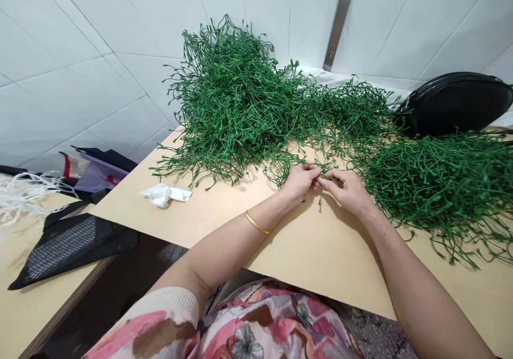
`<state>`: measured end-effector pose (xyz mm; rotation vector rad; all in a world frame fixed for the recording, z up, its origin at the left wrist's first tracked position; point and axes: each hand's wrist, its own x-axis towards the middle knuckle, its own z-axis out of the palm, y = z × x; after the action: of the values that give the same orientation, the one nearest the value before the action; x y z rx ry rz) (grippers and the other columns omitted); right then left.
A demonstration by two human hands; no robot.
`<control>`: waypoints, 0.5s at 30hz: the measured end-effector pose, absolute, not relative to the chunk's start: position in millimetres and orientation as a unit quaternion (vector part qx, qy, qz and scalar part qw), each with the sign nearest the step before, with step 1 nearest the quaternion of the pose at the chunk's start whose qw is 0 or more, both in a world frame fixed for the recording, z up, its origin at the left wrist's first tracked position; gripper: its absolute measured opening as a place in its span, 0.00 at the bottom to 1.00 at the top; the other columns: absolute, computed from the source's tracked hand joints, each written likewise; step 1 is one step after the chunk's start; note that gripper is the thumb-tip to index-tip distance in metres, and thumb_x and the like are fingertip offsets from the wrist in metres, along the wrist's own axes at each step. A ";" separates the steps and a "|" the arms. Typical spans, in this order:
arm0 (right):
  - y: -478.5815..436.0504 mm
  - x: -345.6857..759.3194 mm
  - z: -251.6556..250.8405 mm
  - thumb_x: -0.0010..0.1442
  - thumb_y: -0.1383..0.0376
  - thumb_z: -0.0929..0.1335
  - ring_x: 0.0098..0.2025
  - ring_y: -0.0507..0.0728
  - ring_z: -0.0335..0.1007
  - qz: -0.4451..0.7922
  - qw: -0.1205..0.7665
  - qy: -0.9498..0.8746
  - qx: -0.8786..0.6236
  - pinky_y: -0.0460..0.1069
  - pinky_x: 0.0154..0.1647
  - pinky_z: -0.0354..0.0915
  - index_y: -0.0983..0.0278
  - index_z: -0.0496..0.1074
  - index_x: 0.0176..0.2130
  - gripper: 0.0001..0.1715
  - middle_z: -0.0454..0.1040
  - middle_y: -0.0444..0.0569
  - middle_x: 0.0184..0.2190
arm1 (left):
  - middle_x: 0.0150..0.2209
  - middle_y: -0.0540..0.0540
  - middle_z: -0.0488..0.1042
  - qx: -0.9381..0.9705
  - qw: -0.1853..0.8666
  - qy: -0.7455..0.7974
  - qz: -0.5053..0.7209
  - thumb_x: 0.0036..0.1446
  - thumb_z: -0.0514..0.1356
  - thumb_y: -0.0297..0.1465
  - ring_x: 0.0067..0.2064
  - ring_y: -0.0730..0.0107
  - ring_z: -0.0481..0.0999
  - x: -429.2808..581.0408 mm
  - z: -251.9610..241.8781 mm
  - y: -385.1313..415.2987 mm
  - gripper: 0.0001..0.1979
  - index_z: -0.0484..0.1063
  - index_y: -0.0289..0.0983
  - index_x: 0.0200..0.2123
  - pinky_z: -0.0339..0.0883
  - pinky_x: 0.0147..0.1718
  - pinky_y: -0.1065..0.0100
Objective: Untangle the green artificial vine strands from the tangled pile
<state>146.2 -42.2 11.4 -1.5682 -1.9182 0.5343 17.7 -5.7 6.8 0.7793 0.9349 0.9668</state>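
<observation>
Green sprig (pixel 323 179) is sitting right in the middle of the action, caught between both hands just above the pale wooden surface (pixel 304 252), at the near fringe of the greenery. Left hand (pixel 300 181) is working on the left side of it, its grip pressed together on one end of the sprig, fingertips pinching it. Right hand (pixel 349 189) is facing it from the other side, its grip likewise pinching the sprig, and the fingertips of the two hands are almost touching. A thin green stem is dangling from the pinch toward the surface. A gold bangle (pixel 257 223) is riding on the left wrist. Behind the hands a big heap of green sprigs (pixel 232 97) is piling up against the white tiled wall (pixel 80 54), and a second heap (pixel 444 188) is spreading out to the right. A black bag (pixel 457 102) is lying at the far right, just beside that heap, and a crumpled white tissue (pixel 162 194) is resting well off to the left.
</observation>
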 end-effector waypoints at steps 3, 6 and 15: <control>-44.4 146.7 12.4 0.55 0.54 0.63 0.20 0.49 0.49 0.172 0.244 -0.742 -0.600 0.46 0.23 0.47 0.64 0.61 0.17 0.22 0.57 0.42 0.14 | 0.14 0.55 0.60 0.323 0.698 0.421 0.481 0.50 0.57 0.19 0.15 0.84 0.59 16.3 8.9 -0.4 0.11 0.60 0.33 0.19 0.52 0.16 0.78; -48.4 144.7 13.3 0.54 0.54 0.63 0.20 0.49 0.51 0.156 0.237 -0.745 -0.604 0.46 0.23 0.47 0.64 0.56 0.15 0.24 0.57 0.42 0.14 | 0.16 0.54 0.63 0.271 0.702 0.416 0.511 0.52 0.55 0.20 0.16 0.83 0.61 12.1 12.5 5.5 0.09 0.62 0.33 0.21 0.56 0.18 0.77; -62.5 145.9 26.0 0.58 0.63 0.62 0.28 0.52 0.61 -0.059 0.550 -0.614 -0.563 0.48 0.31 0.58 0.63 0.64 0.25 0.10 0.65 0.45 0.23 | 0.17 0.52 0.65 0.350 0.686 0.436 0.465 0.53 0.55 0.21 0.17 0.82 0.63 14.2 10.6 -1.0 0.09 0.62 0.32 0.21 0.55 0.19 0.77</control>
<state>145.9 -62.5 26.0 -1.3322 -1.4544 -0.1408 14.2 -1.0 10.6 0.7829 0.9766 1.0416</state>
